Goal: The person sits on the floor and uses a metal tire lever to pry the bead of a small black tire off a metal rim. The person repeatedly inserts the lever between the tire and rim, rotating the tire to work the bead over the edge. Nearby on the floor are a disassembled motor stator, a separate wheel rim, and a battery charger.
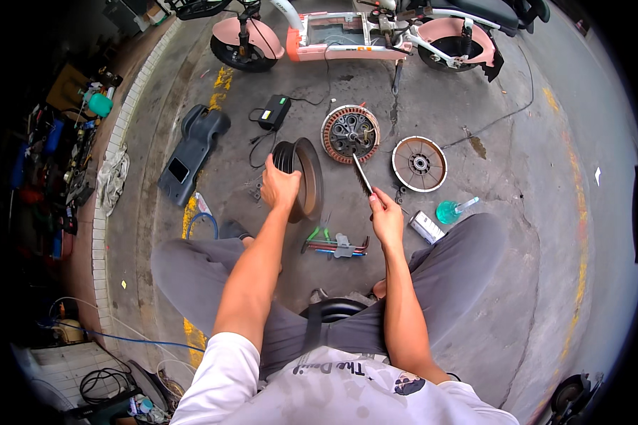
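Observation:
My left hand (281,183) is closed on the edge of a dark wheel rim (309,178), which stands upright on the ground with its brownish inner wall showing. In my right hand (386,216) is a slim brush (362,175) with dark bristles along one side. Its far end overlaps the lower edge of the motor stator (350,134) in view; whether they touch I cannot tell. That stator is a round core ringed with copper windings, lying flat. To its right lies a round motor cover (420,163) with a bearing at its centre.
A pink and white electric scooter (347,39) stands across the far side. Left are a charger (273,112) and a dark plastic panel (191,152). Nearer me lie a hex key set (342,246), a spray can (426,227) and a bottle of green liquid (448,211).

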Demonstrator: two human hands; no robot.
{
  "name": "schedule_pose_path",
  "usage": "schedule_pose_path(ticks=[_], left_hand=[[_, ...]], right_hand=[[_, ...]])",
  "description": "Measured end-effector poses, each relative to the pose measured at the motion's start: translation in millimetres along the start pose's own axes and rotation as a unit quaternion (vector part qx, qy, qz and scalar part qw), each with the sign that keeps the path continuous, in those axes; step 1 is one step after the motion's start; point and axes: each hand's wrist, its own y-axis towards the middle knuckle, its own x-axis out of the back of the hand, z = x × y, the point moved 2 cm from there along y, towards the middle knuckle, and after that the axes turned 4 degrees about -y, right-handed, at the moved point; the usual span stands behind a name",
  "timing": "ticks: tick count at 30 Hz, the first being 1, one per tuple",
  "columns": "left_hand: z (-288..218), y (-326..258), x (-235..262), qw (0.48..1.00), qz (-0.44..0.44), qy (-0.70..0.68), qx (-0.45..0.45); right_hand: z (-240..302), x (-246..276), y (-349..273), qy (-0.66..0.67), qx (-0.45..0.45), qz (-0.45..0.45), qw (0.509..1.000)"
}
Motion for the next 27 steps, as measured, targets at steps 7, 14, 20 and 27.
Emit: schedule_pose_path(ticks=[7,14,20,27], left_hand=[[-15,41,7,0.990,0.135,0.047,0.008],[18,-24,-5,0.996,-0.015,-0.019,-0.085],[21,-21,-6,0.984,-0.039,-0.078,-0.154],[31,36,2,0.991,-0.045,-0.111,-0.054]], right_hand=[[-4,-4,-7,-0.045,0.008,0.027,0.999],[-2,-31,-10,-0.048,-0.009,0.065,0.997],[-20,-74,-31,-0.047,-0.078,0.201,0.975],[-16,-150,-61,-0.195,-0.001,0.185,0.963]])
